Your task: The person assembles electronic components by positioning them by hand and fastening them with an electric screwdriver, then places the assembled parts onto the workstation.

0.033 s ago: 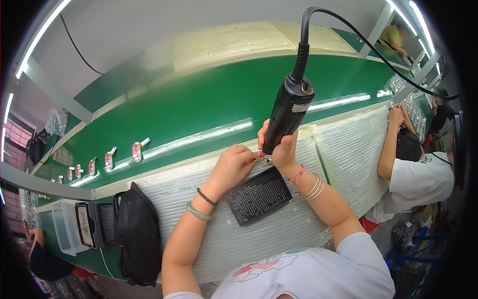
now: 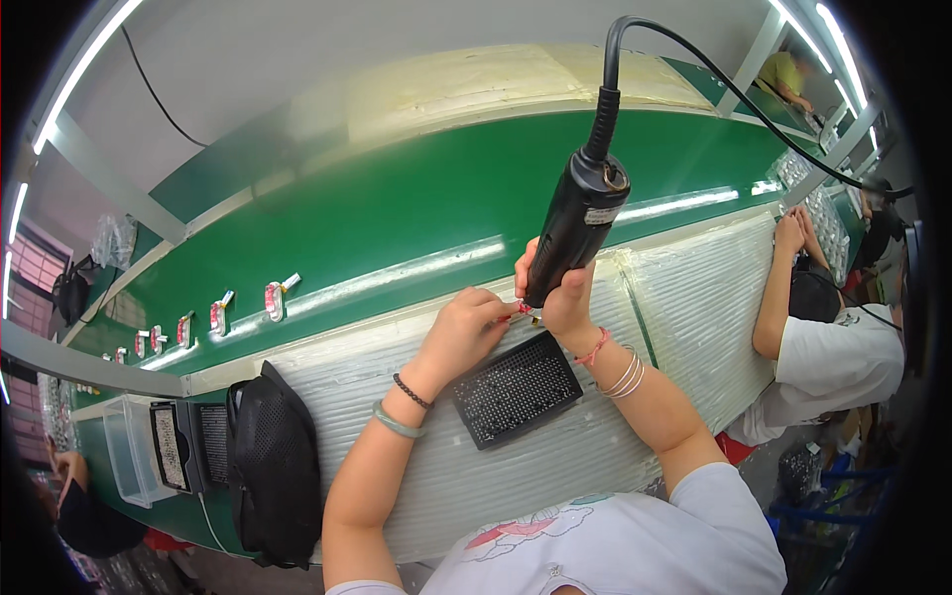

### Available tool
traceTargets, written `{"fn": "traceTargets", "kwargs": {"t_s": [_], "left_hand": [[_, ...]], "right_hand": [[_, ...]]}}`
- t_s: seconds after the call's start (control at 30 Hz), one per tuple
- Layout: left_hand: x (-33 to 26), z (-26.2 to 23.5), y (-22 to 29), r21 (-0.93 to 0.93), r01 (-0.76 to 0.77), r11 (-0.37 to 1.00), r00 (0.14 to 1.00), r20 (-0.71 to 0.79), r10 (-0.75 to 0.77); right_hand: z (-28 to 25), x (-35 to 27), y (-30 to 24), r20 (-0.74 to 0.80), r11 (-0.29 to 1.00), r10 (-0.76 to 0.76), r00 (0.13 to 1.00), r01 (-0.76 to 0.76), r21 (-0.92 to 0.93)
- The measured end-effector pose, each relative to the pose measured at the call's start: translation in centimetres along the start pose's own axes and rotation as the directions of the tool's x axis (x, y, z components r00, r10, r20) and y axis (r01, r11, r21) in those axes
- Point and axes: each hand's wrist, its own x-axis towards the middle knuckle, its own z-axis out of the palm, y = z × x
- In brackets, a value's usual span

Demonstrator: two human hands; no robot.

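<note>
the right hand [image 2: 567, 302] is wrapped round a black corded tool [image 2: 575, 213], which leans with its thick cord [image 2: 601, 124] toward one o'clock and its narrow end down toward seven. the left hand [image 2: 466, 322], at nine o'clock from the right, has its fingertips closed on a small red piece [image 2: 523, 307]. that piece sits just beside the tool's lower end; whether the two touch is too small to tell. both hands are over the near edge of a green counter [image 2: 416, 183], where a pale ribbed mat [image 2: 397, 496] lies. on the mat, at six o'clock from the red piece, is a black tray [image 2: 532, 421] dotted with tiny silvery bits. between nine and ten o'clock from the tray, pink-and-white parts [image 2: 275, 301] stretch in a row; at three, a person in a white shirt [image 2: 838, 357] sits.
</note>
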Motion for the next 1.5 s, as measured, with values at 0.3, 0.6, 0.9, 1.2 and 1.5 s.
{"fn": "traceTargets", "kwargs": {"t_s": [0.3, 0.6, 0.9, 1.2, 1.5], "left_hand": [[-0.3, 0.2, -0.1, -0.015, 0.006, 1.000, 1.000, -0.009, -0.006], [0.0, 0.1, -0.2, -0.030, -0.009, 1.000, 1.000, -0.027, 0.008], [0.0, 0.2, 0.0, -0.040, 0.019, 0.999, 1.000, -0.019, -0.019], [-0.1, 0.1, -0.3, 0.002, 0.009, 1.000, 1.000, 0.000, -0.009], [0.4, -1.2, 2.7, 0.024, 0.013, 1.000, 0.999, -0.032, -0.012]], "right_hand": [[0.3, -2.3, -4.2, -0.009, 0.994, -0.023, 1.000, 0.024, 0.108], [-1.3, -5.5, -4.3, 0.027, 0.992, 0.063, 0.998, -0.066, 0.107], [-1.3, -5.9, -3.5, 0.011, 0.994, 0.097, 0.995, -0.097, 0.058], [-1.3, -5.9, -3.3, 0.017, 0.993, 0.091, 0.996, -0.092, 0.071], [-1.4, -6.0, -2.7, 0.029, 0.990, 0.094, 0.995, -0.097, 0.101]]}}
